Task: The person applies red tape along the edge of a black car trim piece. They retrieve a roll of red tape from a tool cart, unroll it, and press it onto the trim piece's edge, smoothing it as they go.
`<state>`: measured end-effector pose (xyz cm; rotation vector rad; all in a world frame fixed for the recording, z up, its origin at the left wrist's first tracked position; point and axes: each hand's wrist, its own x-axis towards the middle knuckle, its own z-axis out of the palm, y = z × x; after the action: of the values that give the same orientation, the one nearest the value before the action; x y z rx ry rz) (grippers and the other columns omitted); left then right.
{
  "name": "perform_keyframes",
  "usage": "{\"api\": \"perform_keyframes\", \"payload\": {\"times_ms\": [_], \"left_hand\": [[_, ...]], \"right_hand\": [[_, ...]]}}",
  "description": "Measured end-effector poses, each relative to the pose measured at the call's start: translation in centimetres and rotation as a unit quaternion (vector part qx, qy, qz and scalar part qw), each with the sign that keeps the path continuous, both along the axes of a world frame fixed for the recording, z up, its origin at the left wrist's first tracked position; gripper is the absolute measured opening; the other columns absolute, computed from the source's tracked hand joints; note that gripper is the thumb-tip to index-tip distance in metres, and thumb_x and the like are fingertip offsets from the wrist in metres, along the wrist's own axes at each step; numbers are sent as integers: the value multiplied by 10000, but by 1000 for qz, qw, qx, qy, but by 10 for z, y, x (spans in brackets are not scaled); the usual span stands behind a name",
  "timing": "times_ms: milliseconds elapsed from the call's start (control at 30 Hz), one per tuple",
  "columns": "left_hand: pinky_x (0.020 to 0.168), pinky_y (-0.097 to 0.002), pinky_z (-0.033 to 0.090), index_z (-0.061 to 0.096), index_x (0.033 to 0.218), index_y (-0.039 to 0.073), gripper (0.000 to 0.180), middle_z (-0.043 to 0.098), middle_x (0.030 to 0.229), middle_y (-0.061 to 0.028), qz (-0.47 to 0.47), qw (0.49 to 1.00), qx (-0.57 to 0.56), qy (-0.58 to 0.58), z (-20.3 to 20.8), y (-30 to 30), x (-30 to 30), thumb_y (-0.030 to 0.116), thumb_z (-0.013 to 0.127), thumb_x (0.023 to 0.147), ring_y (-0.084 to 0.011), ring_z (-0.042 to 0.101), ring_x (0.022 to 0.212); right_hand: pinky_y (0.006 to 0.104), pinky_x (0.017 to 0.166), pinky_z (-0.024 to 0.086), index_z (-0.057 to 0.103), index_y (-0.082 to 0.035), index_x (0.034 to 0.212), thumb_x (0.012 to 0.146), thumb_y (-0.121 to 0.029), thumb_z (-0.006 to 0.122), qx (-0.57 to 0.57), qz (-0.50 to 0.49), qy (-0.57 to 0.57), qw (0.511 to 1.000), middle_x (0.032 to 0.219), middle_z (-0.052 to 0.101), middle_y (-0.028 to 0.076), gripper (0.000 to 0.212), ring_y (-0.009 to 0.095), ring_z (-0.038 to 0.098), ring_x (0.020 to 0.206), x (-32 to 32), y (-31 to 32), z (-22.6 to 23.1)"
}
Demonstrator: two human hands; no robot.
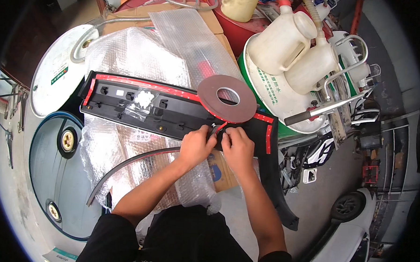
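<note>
Left hand (196, 147) and right hand (237, 148) both pinch a red tape strip (218, 127) at the near edge of the black trim panel (164, 111) (lying on bubble wrap (129, 57)). The tape roll (227, 98) rests on the panel just behind the fingers. White jugs (293, 45) stand right; blue drum lid (53, 171) left.

A small clear plastic bag of white parts (143, 101) lies on the black panel, toward its left end. A flattened brown cardboard box (177, 15) sits under the bubble wrap beyond the panel's far edge. A small green rectangular label (59, 75) marks the white drum lid off the panel's left end.
</note>
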<state>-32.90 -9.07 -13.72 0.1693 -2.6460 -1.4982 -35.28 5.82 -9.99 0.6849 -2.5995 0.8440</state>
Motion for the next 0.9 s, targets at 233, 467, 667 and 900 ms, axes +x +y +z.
{"api": "perform_keyframes", "payload": {"times_ms": [233, 467, 667, 900], "left_hand": [[665, -491, 528, 651, 953, -2, 267, 654, 750, -252, -11, 1000, 25, 12, -2, 0, -1, 251, 620, 871, -439, 656, 730], [667, -497, 526, 653, 920, 5, 252, 655, 753, -250, -26, 999, 25, 10, -2, -3, -1, 249, 622, 867, -439, 654, 734], [666, -515, 516, 646, 883, 0, 253, 652, 755, -257, -38, 999, -7, 10, -7, 0, -4, 252, 621, 883, -453, 643, 737], [670, -510, 520, 654, 854, 0, 262, 648, 731, -255, -43, 999, 15, 7, -10, -2, -8, 260, 635, 879, -454, 646, 732]], "right_hand": [[432, 607, 513, 627, -31, 923, 838, -62, 683, 69, 15, 32, 997, 829, 605, 117, 107, 340, 635, 697, 0, -5, -6], [427, 618, 516, 616, -44, 916, 865, -106, 663, 81, 14, 25, 996, 812, 574, 113, 93, 320, 634, 716, 1, -6, -8], [432, 609, 510, 609, -45, 886, 868, -109, 661, 100, 6, 19, 995, 797, 572, 119, 84, 325, 629, 697, -1, -5, -11], [445, 601, 505, 585, -37, 846, 870, -115, 658, 86, 16, -5, 996, 782, 562, 128, 110, 342, 622, 685, -4, -7, -12]]}}
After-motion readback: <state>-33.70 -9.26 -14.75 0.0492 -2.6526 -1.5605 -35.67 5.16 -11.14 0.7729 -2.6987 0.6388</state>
